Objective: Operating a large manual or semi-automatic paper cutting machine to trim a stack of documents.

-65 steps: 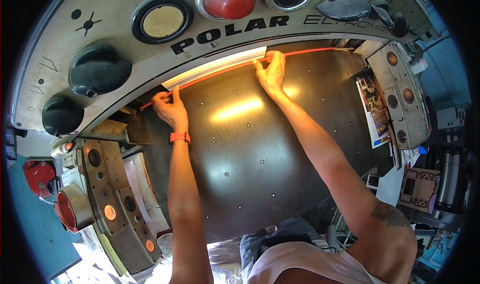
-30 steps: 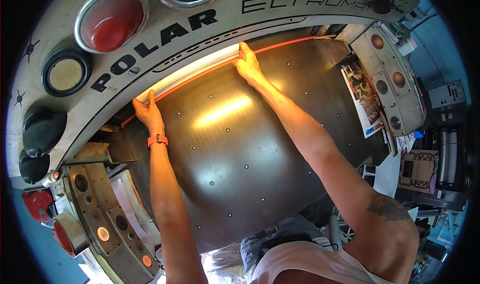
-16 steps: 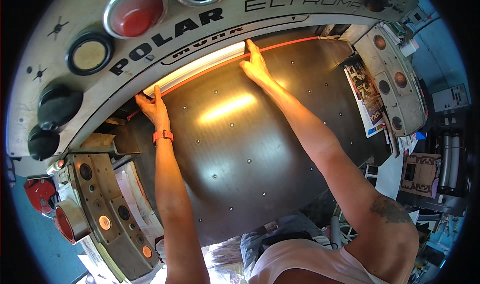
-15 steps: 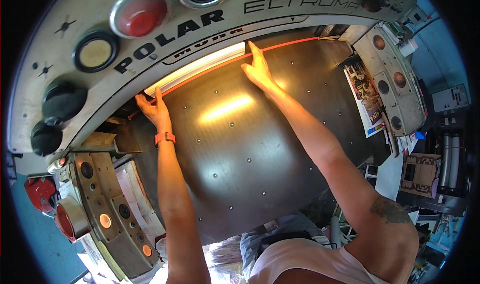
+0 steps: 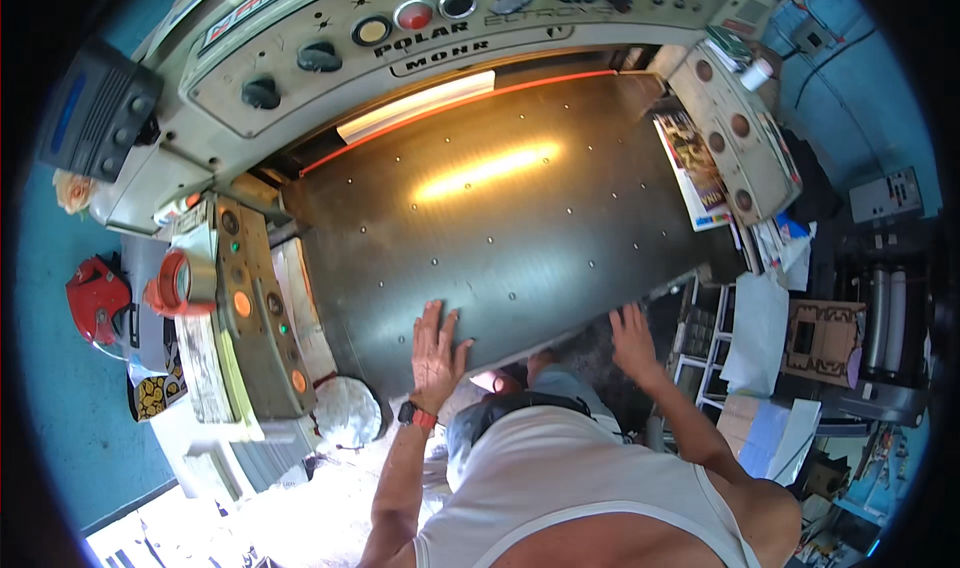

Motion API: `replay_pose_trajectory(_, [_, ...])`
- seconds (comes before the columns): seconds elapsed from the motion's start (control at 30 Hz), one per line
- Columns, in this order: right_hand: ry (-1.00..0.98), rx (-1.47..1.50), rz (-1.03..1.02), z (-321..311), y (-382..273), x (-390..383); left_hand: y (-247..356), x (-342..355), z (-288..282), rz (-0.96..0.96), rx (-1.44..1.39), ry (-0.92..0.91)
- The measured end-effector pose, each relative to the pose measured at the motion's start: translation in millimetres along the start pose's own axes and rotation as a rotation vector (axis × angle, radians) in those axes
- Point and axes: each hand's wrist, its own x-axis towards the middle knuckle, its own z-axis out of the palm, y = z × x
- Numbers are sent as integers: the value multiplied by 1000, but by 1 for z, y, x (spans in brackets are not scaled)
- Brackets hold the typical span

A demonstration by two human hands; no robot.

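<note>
My left hand [image 5: 435, 360], with a red-banded watch on its wrist, is over the near edge of the dark metal table [image 5: 470, 268] of a paper cutting machine. Its fingers are spread and it holds nothing; whether they touch the metal is hard to tell. At the table's near right edge is my right hand [image 5: 632, 340], fingers stretched out and nothing in them. Far from both hands, a white paper stack [image 5: 415, 108] lies under the machine's front beam, behind a thin red line of light across the table.
The control panel [image 5: 350, 33] with knobs and a red button spans the far side. Side units flank the table: the left one [image 5: 255, 308] carries a tape roll [image 5: 183, 281], and printed sheets [image 5: 693, 168] lie by the right one. A white rack [image 5: 705, 358] stands near right.
Both hands have left the paper stack and drawn back toward me to the table's near edge. The stack stays under the beam. My view has pulled back and widened.
</note>
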Motion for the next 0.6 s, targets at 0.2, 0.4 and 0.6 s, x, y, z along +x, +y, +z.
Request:
replay_pose_trajectory(0.2, [-89, 19, -86, 12, 30, 50, -34, -29, 11, -50, 42, 86])
replay_pose_trajectory(0.4, [-261, -8, -32, -6, 27, 45, -39, -40, 18, -75, 71, 110])
replay_pose_trajectory(0.6, [-45, -96, -121, -8, 33, 22, -33, -36, 16, -114, 79, 88])
